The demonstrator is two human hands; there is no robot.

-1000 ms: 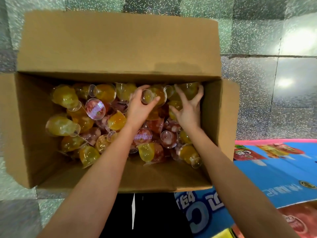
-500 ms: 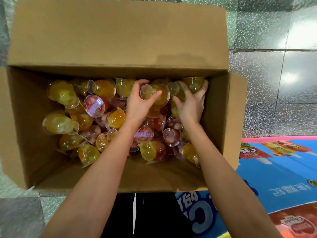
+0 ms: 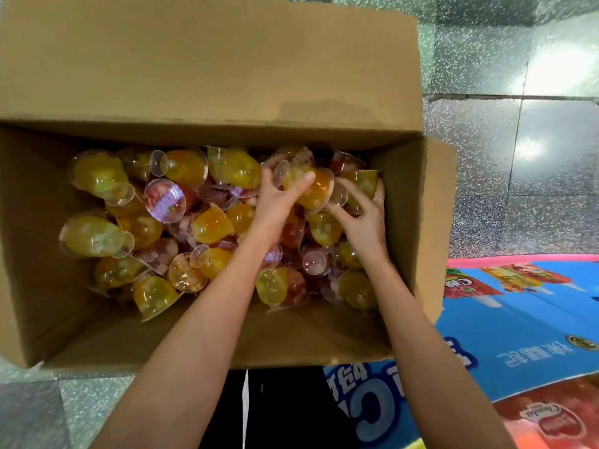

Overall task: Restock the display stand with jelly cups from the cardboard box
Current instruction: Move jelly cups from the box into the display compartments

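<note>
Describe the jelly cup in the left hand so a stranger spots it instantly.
Look in the open cardboard box, toward the far right of its heap of jelly cups. There the left hand grips an orange jelly cup lying on its side. Alone among its neighbours, it has a thumb across it.

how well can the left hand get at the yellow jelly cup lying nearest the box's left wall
Probably yes: that yellow jelly cup lies on top of the pile in the open cardboard box with nothing over it. But the left hand grips an orange jelly cup, so it is full.
</note>
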